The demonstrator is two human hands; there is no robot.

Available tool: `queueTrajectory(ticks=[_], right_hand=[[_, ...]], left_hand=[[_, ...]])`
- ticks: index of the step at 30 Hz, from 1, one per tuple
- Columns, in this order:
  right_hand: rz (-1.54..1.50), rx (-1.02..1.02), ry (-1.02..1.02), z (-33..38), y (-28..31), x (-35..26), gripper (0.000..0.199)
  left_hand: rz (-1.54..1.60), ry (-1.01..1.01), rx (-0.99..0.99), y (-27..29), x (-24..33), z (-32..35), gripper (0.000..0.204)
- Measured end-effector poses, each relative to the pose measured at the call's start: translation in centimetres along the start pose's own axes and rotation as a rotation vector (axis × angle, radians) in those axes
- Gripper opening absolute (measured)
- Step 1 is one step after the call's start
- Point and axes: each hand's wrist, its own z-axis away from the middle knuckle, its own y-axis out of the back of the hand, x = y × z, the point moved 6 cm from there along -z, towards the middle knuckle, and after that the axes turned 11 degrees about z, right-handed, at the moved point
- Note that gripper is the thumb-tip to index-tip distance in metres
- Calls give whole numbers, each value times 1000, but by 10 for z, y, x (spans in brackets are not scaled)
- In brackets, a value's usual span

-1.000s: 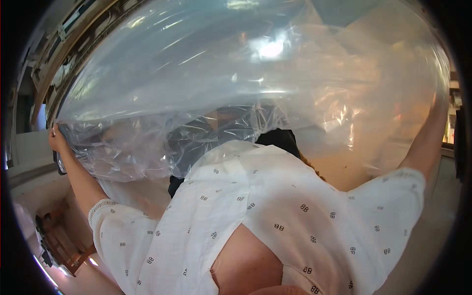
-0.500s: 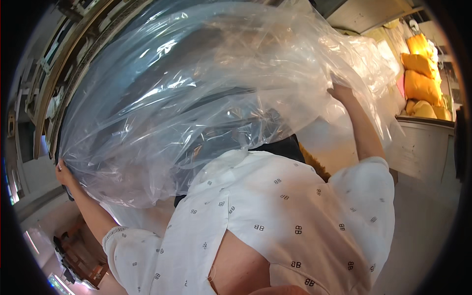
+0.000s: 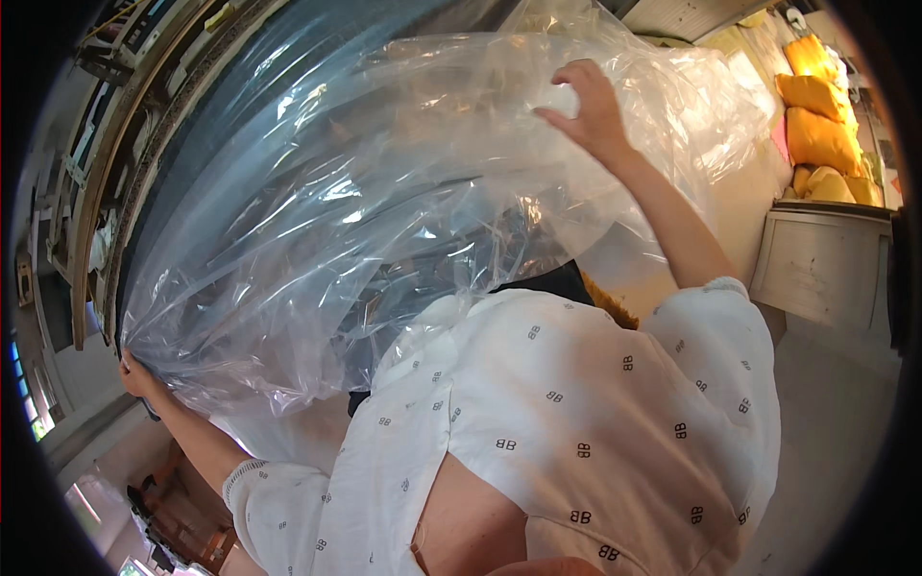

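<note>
Pinched tight at the lower left, the left hand has a bunched edge of the big clear plastic bag clamped in its fist. Right hand is up high, fingers spread and curled, only loosely touching the film near its top, not really gripping as far as I can tell. Bag is billowed out in front of the chest, above the white patterned shirt. To handle it well I'd get a proper pinch on the top edge too and keep both edges taut so it doesn't collapse. Yellow cushions sit off right above a pale cabinet.
</note>
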Motion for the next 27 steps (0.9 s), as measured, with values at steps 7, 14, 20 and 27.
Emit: queueTrajectory(ticks=[7,14,20,27], right_hand=[[349,303,-274,-10,-63,-1,23],[-336,277,-256,-40,37,30,12],[33,89,-141,-197,37,6,22],[93,186,-133,-289,-91,40,20]], left_hand=[[-91,-12,-6,-11,0,-12,57],[95,103,98,17,6,15,49],[304,60,106,30,29,31,39],[544,163,-21,63,5,30,35]])
